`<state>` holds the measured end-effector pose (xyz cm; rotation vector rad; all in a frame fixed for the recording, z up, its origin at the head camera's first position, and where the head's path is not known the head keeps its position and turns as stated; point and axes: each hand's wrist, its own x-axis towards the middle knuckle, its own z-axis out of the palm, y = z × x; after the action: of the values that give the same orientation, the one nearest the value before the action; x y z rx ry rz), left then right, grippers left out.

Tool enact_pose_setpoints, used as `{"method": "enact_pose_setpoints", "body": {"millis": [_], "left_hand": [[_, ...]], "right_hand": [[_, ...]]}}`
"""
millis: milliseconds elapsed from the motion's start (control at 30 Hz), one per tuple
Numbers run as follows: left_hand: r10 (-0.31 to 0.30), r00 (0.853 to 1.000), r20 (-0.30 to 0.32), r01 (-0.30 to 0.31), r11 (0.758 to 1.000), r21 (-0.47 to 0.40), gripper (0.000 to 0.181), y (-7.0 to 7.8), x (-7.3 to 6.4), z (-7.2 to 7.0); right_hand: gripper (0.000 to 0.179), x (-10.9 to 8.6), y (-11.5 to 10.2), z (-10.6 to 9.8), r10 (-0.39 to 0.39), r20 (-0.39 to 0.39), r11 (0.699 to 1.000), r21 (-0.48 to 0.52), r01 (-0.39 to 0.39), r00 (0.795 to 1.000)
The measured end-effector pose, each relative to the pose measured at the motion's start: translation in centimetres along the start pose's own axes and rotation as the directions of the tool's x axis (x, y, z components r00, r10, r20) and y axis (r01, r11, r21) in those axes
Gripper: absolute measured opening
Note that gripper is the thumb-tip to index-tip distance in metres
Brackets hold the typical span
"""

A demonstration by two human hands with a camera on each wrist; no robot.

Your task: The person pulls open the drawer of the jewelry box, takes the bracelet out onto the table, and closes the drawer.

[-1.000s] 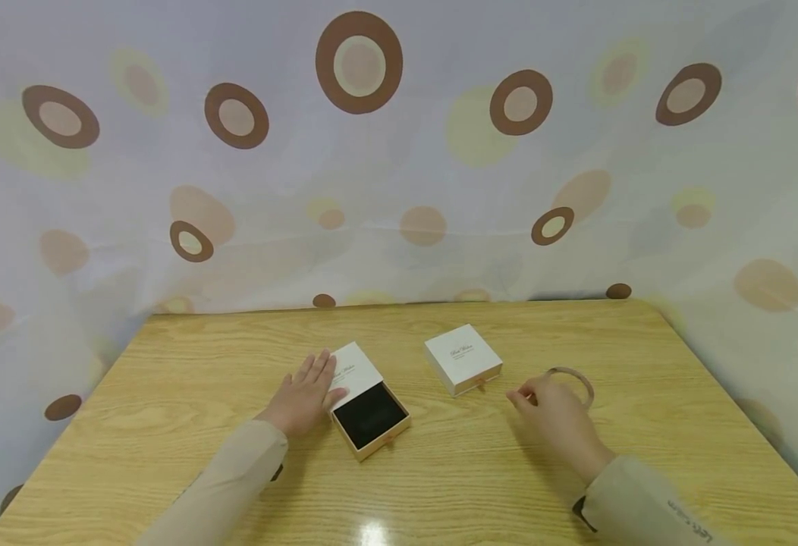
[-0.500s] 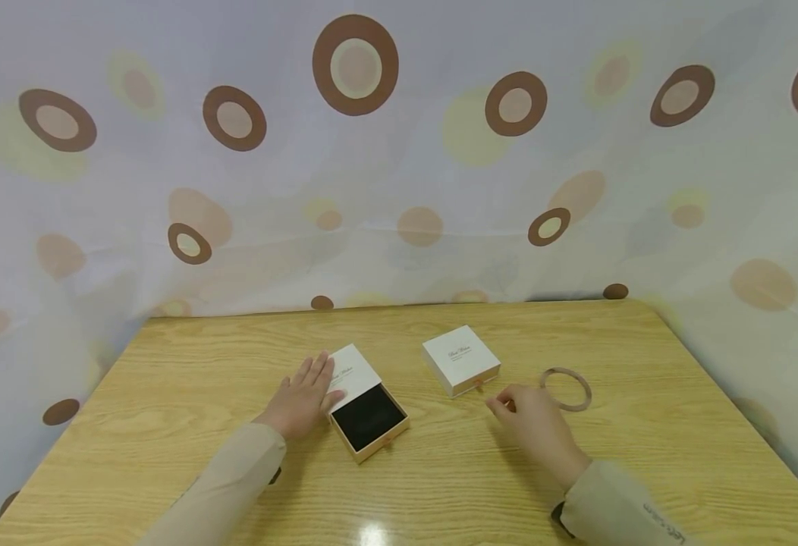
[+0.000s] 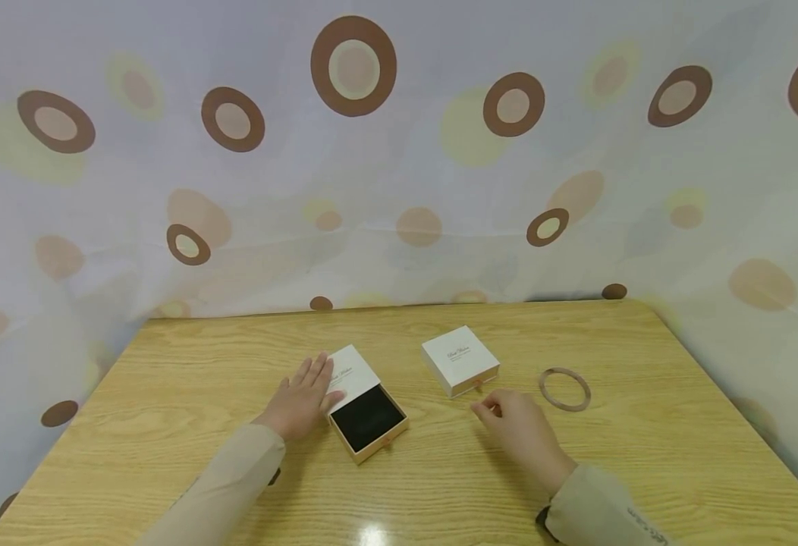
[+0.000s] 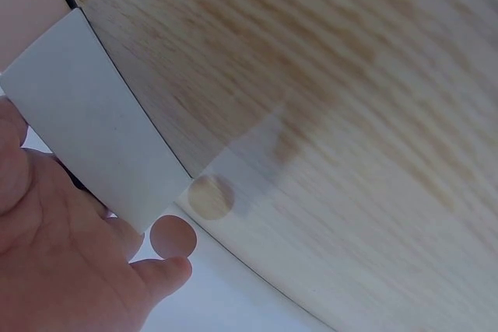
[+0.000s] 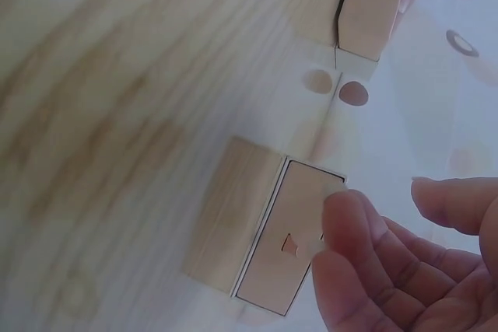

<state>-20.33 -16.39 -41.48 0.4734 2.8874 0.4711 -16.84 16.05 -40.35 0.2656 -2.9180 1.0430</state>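
My left hand [image 3: 300, 400] rests on the white sleeve of a drawer-style gift box [image 3: 354, 377], fingers straight across its left side, thumb near the drawer edge. The peach drawer [image 3: 370, 418] is pulled out toward me, showing a black lining. In the left wrist view, the fingers [image 4: 117, 231] lie along the box's white side [image 4: 101, 122]. My right hand [image 3: 518, 432] hovers in front of a second, closed white gift box [image 3: 461, 359], its fingers loosely bent. In the right wrist view, thumb and fingertips [image 5: 342, 219] stand apart with nothing between them, overlapping the closed box's peach front [image 5: 284, 231].
A thin pinkish-brown bangle [image 3: 565, 389] lies flat on the wooden table [image 3: 433, 493], right of the closed box and beyond the right hand. A pale curtain [image 3: 399, 167] with brown circles hangs behind the table and along its sides.
My right hand has moved left, away from the bangle, which now shows whole on the table. The left hand stays on its box.
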Motion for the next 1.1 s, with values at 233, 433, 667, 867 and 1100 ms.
{"method": "enact_pose_setpoints", "body": {"millis": [233,433,667,867,1100], "left_hand": [[0.016,1.000,-0.012,-0.016,1.000,0.019,0.063,0.2,-0.1,-0.2],[0.014,1.000,-0.013,-0.014,1.000,0.019,0.064,0.1,-0.2,0.0],[0.018,1.000,-0.013,-0.017,1.000,0.021,0.064,0.0,-0.1,0.0],[0.016,1.000,-0.015,-0.016,1.000,0.020,0.064,-0.1,0.0,0.1],[0.015,1.000,-0.017,-0.014,1.000,0.019,0.064,0.0,0.0,0.1]], "right_hand": [[0.019,-0.2,-0.6,0.5,0.002,0.003,1.000,0.018,-0.002,1.000],[0.019,-0.2,-1.0,1.0,0.014,0.012,0.999,0.031,-0.014,1.000],[0.018,-0.2,-1.4,1.4,0.020,0.014,0.998,0.052,-0.021,1.000],[0.016,-0.3,-1.8,1.8,0.010,0.014,0.998,0.059,-0.011,1.000],[0.017,-0.2,-2.3,2.4,0.001,0.023,0.999,0.041,-0.002,1.000]]}}
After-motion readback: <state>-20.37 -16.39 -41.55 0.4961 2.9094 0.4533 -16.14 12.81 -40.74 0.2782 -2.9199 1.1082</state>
